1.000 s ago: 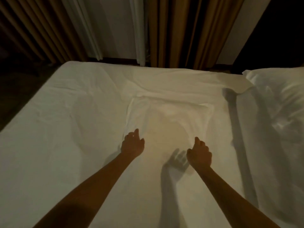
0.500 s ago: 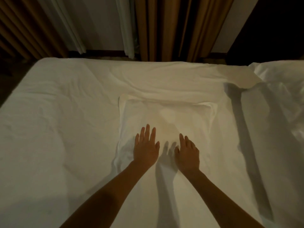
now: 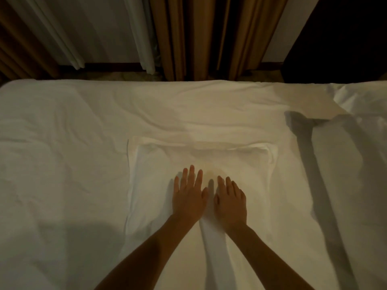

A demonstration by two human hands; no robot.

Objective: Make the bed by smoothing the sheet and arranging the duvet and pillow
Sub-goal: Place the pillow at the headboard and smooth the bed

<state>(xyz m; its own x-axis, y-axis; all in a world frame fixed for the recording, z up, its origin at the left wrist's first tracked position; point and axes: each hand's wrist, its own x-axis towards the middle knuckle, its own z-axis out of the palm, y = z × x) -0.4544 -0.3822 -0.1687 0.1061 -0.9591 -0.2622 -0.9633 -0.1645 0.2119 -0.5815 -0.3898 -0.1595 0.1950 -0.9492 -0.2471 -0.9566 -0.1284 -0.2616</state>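
Note:
A white pillow (image 3: 247, 174) lies flat in the middle of the bed, on the wrinkled white sheet (image 3: 62, 174). My left hand (image 3: 188, 195) and my right hand (image 3: 230, 199) rest palm down on the pillow's near half, side by side and almost touching, fingers spread and pointing away from me. Neither hand grips anything. A white duvet (image 3: 360, 164) is bunched along the right edge of the bed, with a folded corner (image 3: 310, 103) lying over the sheet.
Brown curtains (image 3: 199, 38) and pale sheer curtains (image 3: 138, 34) hang behind the bed's far edge. A dark area (image 3: 345, 38) fills the top right. A strip of floor (image 3: 117, 75) shows between bed and curtains.
My hands went from loosely curled and apart to flat and close together on the pillow. The view shifted so the bed sits more squarely in front of me.

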